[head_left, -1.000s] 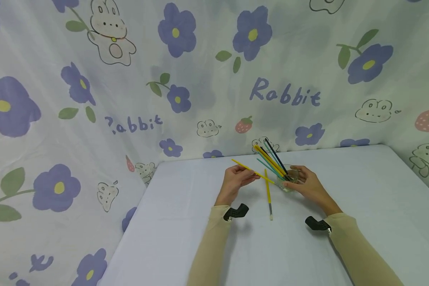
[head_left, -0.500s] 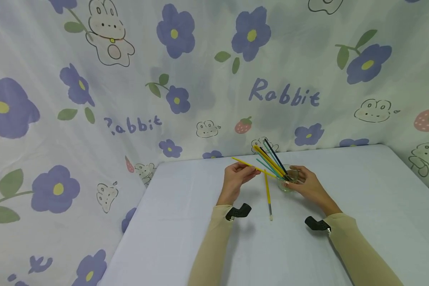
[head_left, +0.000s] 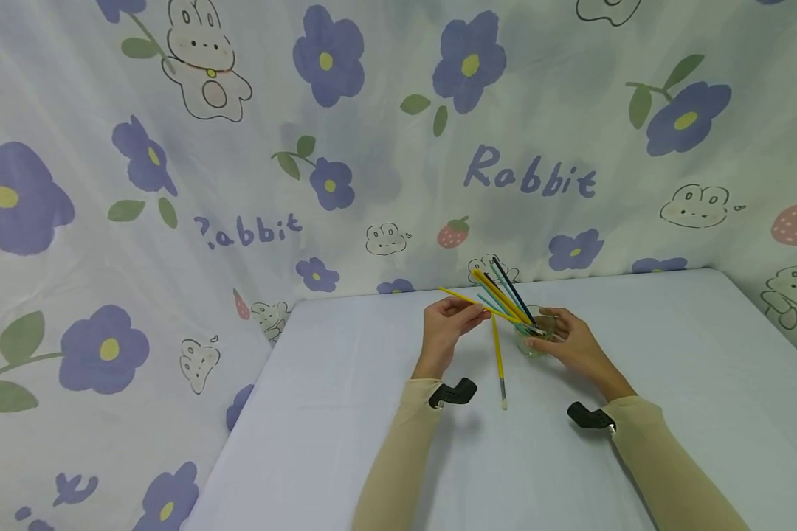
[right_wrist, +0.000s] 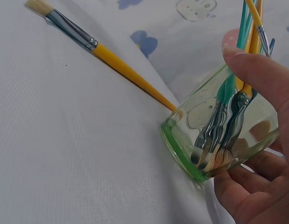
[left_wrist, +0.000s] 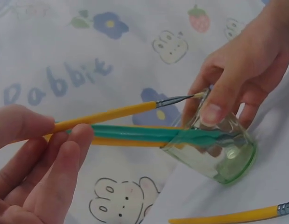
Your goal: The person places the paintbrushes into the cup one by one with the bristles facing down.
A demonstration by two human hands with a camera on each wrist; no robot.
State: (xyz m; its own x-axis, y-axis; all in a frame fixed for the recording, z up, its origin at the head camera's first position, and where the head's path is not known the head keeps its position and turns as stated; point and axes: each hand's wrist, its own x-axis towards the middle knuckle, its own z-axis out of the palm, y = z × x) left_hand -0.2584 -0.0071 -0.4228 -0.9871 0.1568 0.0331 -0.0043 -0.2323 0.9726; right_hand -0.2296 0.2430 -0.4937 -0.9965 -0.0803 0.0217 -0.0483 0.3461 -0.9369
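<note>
My left hand (head_left: 443, 332) pinches a yellow paintbrush (left_wrist: 111, 113) between thumb and fingertips. Its bristle end points down and right to the glass's rim, by my right thumb in the left wrist view. A clear glass (right_wrist: 184, 133) with a greenish base is gripped by my right hand (head_left: 574, 343), thumb near the rim and fingers round the far side. Inside it lean several brushes (head_left: 505, 291) with teal, yellow and dark handles, bristles down. Another yellow paintbrush (head_left: 499, 358) lies between my hands, its pale bristles toward me.
A white cloth (head_left: 332, 413) covers the table, whose back edge runs just behind the glass. Behind it hangs a curtain (head_left: 385, 184) printed with flowers and rabbits. Black wrist cameras (head_left: 454, 392) sit on both sleeves.
My left hand has moved slightly right, bringing the held paintbrush's bristle end up from beside the glass to its rim. My right hand and the glass stay where they were.
</note>
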